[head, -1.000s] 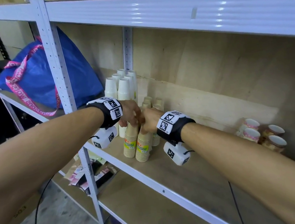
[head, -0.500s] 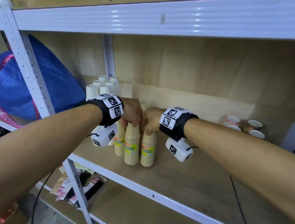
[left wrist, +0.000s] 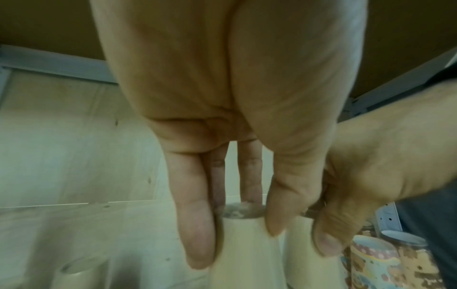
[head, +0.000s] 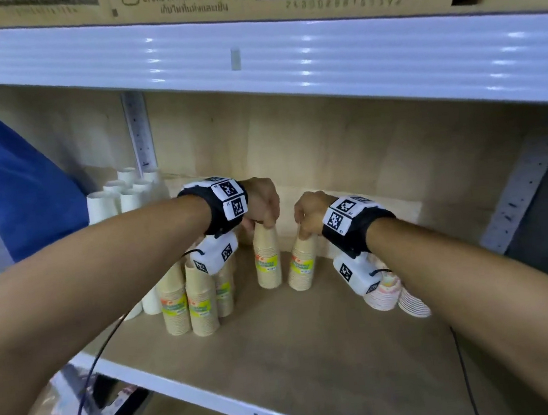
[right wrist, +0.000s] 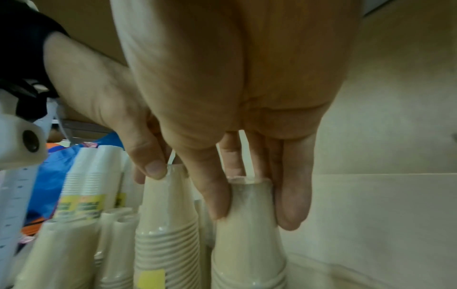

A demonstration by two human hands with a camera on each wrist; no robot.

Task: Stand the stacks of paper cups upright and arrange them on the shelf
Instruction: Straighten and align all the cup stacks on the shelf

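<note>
Wooden shelf [head: 317,347]: left hand [head: 260,205], right hand [head: 309,215] each pinching a tan paper-cup stack [head: 268,263] [head: 302,262] top; right stack tilted, could topple neighbours.

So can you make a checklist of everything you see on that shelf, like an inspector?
Surface: wooden shelf, white metal frame.
Job's things: two tan stacks held upright, left stack, right stack; more tan stacks and white stacks stand to the left; patterned stacks lie on their sides at right.
Clutter: blue bag on the left.
Hands: left hand and right hand each grip a stack's top.
Cables: black wrist-camera cables.
Surroundings: cardboard boxes on the shelf above.
</note>
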